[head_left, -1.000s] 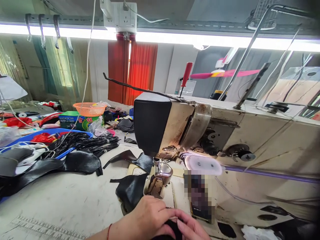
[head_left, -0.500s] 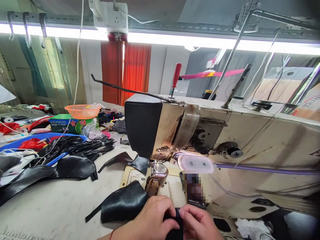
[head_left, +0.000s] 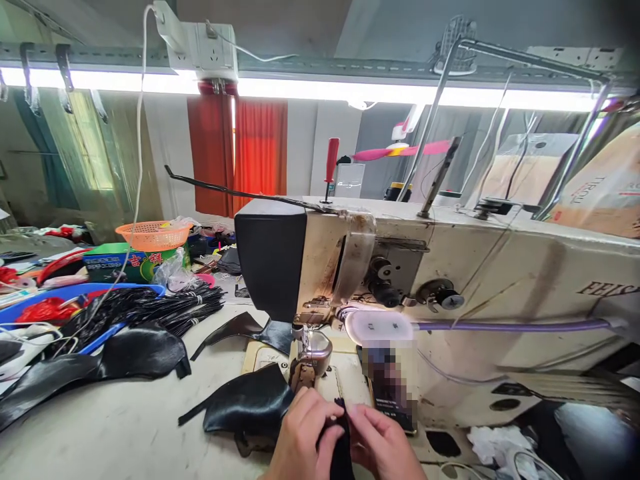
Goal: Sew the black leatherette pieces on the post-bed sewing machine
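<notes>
My left hand [head_left: 306,432] and my right hand [head_left: 384,440] are side by side at the bottom of the head view, in front of a sewing machine [head_left: 320,267]. Both have their fingers closed on a narrow black fabric strip [head_left: 342,448], whose upper end pokes out between the fingertips. Its lower part runs out of the picture. Just left of my left hand lies a glossy black leather piece [head_left: 250,405] with a thin tail. The presser foot area [head_left: 303,375] is behind my left hand; the needle cannot be made out.
A phone [head_left: 393,393] leans behind my right hand under a lit lamp [head_left: 379,327]. More black leather [head_left: 145,350] lies left, beside a blue tray [head_left: 155,290] and black strips [head_left: 195,303]. An orange basket [head_left: 153,237] stands behind. White crumpled material [head_left: 500,443] is at right.
The camera view has turned right, so the machine appears further left. Both hands still grip the black strip, now held a little higher and more upright.
</notes>
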The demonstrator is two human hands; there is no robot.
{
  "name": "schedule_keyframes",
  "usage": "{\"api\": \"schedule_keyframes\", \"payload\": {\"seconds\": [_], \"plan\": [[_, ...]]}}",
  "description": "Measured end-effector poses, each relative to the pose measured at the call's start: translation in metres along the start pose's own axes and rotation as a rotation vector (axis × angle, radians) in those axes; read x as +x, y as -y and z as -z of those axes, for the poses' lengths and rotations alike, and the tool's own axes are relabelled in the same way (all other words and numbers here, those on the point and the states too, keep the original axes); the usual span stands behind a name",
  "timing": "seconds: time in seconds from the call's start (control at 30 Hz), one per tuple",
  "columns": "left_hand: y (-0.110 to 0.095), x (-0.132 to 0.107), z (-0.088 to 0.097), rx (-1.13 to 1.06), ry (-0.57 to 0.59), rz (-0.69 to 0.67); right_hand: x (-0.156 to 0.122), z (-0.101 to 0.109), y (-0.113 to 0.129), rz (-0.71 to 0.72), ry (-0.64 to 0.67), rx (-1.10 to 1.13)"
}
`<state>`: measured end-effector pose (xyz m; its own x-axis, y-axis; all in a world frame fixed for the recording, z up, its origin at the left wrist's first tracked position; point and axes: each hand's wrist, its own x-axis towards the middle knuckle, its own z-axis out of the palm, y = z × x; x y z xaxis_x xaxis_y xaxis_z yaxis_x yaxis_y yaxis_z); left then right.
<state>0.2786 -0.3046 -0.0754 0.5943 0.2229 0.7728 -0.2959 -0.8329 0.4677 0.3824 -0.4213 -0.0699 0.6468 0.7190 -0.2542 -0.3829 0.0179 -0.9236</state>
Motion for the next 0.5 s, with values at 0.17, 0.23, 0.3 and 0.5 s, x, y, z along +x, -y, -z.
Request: {"api": "schedule_keyframes", "payload": {"seconds": [0.17, 0.23, 0.3, 0.5], "plan": [[-0.003, 0.003, 0.008, -0.007, 0.006, 0.076, -0.008, -0.011, -0.005, 0.102, -0.037, 0.042], [-0.004, 0.004, 0.011, -0.004, 0.002, 0.103, -0.011, -0.015, -0.005, 0.229, -0.043, -0.039], [-0.007, 0.005, 0.013, -0.008, -0.018, 0.116, -0.014, -0.019, -0.004, 0.361, -0.052, -0.097], [-0.016, 0.013, 0.021, -0.024, -0.102, 0.068, -0.018, -0.026, -0.001, 0.466, -0.071, -0.134]]}}
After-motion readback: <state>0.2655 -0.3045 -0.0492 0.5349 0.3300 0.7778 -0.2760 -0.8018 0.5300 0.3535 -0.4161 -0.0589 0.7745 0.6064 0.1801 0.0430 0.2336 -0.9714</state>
